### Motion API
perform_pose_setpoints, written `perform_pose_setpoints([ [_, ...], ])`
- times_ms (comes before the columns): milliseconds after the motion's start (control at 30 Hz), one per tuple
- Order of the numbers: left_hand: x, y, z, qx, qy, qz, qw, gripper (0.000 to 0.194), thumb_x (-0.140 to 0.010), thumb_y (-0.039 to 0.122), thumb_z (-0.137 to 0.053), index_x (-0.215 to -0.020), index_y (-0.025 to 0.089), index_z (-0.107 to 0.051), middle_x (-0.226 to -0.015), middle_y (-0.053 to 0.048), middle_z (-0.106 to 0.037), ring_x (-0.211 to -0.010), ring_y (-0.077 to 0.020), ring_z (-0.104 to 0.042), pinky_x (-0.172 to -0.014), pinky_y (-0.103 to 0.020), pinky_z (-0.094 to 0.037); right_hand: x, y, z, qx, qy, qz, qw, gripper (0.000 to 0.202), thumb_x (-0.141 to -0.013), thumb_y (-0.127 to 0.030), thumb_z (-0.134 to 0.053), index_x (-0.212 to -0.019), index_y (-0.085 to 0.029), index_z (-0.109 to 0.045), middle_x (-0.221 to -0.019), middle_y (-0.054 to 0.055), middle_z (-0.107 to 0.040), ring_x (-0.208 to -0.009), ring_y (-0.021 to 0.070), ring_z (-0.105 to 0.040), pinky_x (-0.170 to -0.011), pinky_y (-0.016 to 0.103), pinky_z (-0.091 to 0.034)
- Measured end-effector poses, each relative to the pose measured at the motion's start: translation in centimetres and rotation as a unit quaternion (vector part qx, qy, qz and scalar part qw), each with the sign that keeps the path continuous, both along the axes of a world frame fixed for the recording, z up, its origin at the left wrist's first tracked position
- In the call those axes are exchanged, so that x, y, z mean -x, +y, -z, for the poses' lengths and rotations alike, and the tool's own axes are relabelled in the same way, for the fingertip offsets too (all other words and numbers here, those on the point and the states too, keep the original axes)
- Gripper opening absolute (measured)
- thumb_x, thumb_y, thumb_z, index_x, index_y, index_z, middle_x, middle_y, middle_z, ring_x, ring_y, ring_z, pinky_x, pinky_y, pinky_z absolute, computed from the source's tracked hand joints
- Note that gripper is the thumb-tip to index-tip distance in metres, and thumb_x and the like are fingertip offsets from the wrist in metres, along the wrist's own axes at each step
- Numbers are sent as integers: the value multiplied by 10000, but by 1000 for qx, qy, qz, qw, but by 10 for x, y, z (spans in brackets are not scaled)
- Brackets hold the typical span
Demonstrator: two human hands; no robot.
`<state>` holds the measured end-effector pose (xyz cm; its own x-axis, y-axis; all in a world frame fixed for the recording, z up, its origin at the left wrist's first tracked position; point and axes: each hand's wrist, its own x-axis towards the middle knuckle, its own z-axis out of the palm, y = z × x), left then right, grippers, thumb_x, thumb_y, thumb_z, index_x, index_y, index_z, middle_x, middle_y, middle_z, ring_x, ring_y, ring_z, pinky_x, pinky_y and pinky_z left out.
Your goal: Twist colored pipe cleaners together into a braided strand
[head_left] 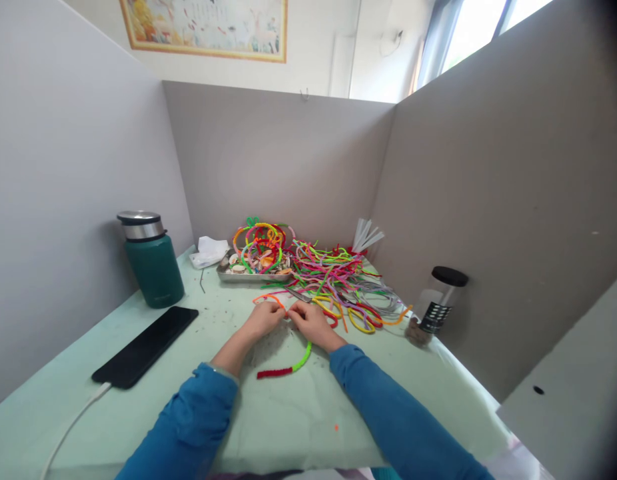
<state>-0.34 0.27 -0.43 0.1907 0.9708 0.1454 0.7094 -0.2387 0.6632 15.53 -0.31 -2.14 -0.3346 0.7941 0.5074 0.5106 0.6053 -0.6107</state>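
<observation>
My left hand point(264, 318) and my right hand point(309, 320) meet above the middle of the table, fingertips pinched close together. Between them is an orange pipe cleaner point(269, 298), its free end arching up over my left fingers. From under my right hand a green and dark red fuzzy length point(301, 360) curves down onto the table; whether it joins the orange one is hidden by my fingers. Just behind my right hand lie scissors point(297, 294), partly covered. Loops of yellow and red pipe cleaner point(361, 319) rest to its right.
Behind my hands stand a metal tray point(253, 277) of mixed pieces and bent loops, and a tangled heap of pipe cleaners point(333, 270). A green flask point(153, 267) and a phone point(146, 347) on a cable are left. A clear jar point(435, 307) stands right. Grey partitions point(278, 147) enclose the table.
</observation>
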Motion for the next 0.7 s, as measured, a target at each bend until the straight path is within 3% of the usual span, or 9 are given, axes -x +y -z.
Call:
perform_pose_setpoints([
  [233, -1, -4, -4, -6, 27, -9, 1000, 269, -715, 276, -393, -533, 141, -538, -510, -5, -516, -513, -115, -435, -482, -218, -264, 0, 1, 2, 2, -1, 3, 1000, 188, -807, -270, -469, -723, -162, -598, -605, -11, -561, -557, 105, -460, -504, 206, -281],
  [700, 0, -2, -1, -6, 13, -1, 1000, 274, -717, 293, -392, -539, 142, -536, -507, 1, -507, -509, -111, -429, -484, -216, -266, -1, 0, 0, 2, -5, 1, 1000, 197, -812, -277, -471, -725, -161, -604, -619, -11, -574, -562, 104, -467, -512, 208, -284],
])
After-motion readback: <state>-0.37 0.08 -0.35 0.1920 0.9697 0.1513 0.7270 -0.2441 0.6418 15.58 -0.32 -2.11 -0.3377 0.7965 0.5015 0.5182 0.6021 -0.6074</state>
